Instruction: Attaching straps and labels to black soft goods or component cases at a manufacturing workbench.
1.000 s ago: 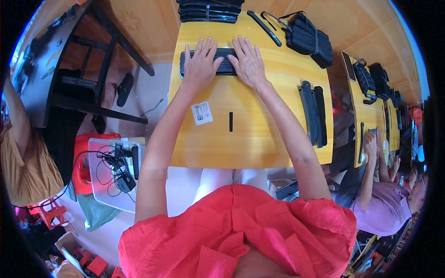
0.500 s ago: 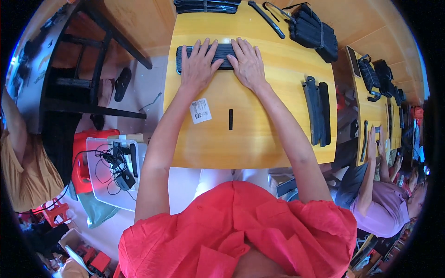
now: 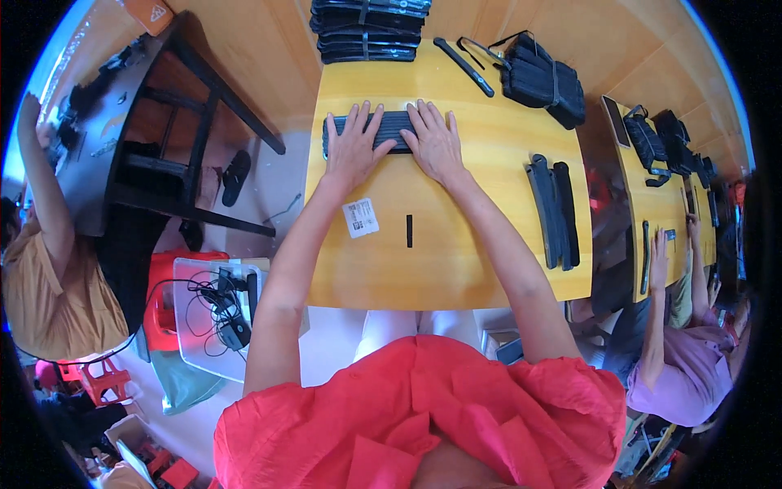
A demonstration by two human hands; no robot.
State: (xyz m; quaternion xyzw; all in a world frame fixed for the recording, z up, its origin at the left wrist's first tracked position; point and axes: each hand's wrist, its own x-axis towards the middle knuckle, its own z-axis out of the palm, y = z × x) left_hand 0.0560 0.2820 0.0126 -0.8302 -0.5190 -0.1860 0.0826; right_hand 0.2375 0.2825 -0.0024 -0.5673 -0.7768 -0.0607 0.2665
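I saw the left grip [image 3: 352, 156] and right grip [image 3: 434, 148] flat, fingers spread, on the ribbed black bundle [image 3: 394, 129] beneath them; bodyward of both grips, a white label [image 3: 361, 218] and black strip [image 3: 410, 231] lay on the bench [image 3: 468, 273].

Spread fingers [image 3: 359, 124] partly hide the flat black ribbed bundle [image 3: 395, 125]; the white rectangular label [image 3: 361, 218] carries print too small for reading.
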